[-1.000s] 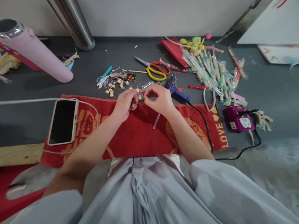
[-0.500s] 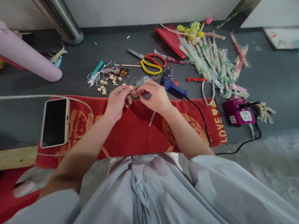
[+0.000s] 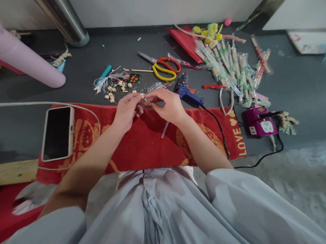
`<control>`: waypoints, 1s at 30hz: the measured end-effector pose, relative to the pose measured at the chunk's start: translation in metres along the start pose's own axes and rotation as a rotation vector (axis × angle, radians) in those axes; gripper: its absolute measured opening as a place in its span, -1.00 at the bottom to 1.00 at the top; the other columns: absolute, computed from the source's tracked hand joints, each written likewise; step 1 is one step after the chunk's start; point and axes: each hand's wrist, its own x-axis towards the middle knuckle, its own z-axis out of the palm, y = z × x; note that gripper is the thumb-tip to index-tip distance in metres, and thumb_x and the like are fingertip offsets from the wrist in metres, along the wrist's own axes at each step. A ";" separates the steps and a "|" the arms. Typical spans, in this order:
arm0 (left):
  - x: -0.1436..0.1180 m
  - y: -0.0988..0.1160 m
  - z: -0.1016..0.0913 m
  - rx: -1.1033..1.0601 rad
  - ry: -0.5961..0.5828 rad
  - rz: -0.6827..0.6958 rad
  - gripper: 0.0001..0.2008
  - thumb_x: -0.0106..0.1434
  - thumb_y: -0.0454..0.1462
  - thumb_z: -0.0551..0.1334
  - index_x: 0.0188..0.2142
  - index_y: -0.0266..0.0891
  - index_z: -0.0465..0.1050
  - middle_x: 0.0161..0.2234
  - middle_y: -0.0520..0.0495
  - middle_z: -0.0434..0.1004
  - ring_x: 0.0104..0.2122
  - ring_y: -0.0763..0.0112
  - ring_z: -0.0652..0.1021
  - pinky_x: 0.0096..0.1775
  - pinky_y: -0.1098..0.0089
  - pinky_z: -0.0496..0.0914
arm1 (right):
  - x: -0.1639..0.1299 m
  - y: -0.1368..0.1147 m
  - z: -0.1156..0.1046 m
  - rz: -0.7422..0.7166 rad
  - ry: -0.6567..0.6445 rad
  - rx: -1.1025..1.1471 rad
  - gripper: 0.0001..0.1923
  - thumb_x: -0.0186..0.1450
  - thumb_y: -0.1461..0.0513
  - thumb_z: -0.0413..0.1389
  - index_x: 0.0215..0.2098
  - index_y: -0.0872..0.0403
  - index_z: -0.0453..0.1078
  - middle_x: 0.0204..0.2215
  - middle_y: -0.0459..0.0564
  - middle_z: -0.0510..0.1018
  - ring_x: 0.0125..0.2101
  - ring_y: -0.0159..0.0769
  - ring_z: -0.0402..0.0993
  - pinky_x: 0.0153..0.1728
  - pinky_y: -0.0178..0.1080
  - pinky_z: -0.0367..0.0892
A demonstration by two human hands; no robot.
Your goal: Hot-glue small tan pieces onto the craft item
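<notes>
My left hand (image 3: 127, 111) pinches a small cream-coloured piece (image 3: 141, 95) between thumb and forefinger, above the far edge of the red towel (image 3: 147, 150). My right hand (image 3: 168, 104) meets it there, its fingertips closed on a small shiny bit (image 3: 146, 99) too tiny to name. Similar cream pieces (image 3: 111, 96) lie loose beyond the left hand among crumbs. Just past the right hand rests a blue glue gun (image 3: 190, 94). A thin translucent stick (image 3: 164, 130) lies on the towel, partly hidden under the right wrist.
Scissors (image 3: 165, 69) with red and yellow handles lie farther back. Several wrapped sticks (image 3: 231, 63) are heaped at the right, near a purple power socket (image 3: 261, 121) with a black cord. A phone (image 3: 58, 133) lies on the towel's left, and a pink cylinder (image 3: 27, 56) stands beyond.
Both hands stay together in nearly the same place. The small shiny bit between the fingertips shows more now. The whole view has shifted slightly.
</notes>
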 end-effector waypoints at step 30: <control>-0.002 -0.003 -0.001 0.121 -0.115 0.028 -0.81 0.12 -0.21 0.31 -0.53 -0.28 0.48 -0.65 0.02 0.50 -0.76 0.66 0.36 -0.70 0.59 0.16 | 0.000 0.001 0.002 -0.102 0.080 -0.265 -0.86 0.27 0.37 0.01 -0.38 0.01 0.19 -0.37 -0.06 0.43 -0.29 -0.28 0.37 -0.18 -0.12 0.35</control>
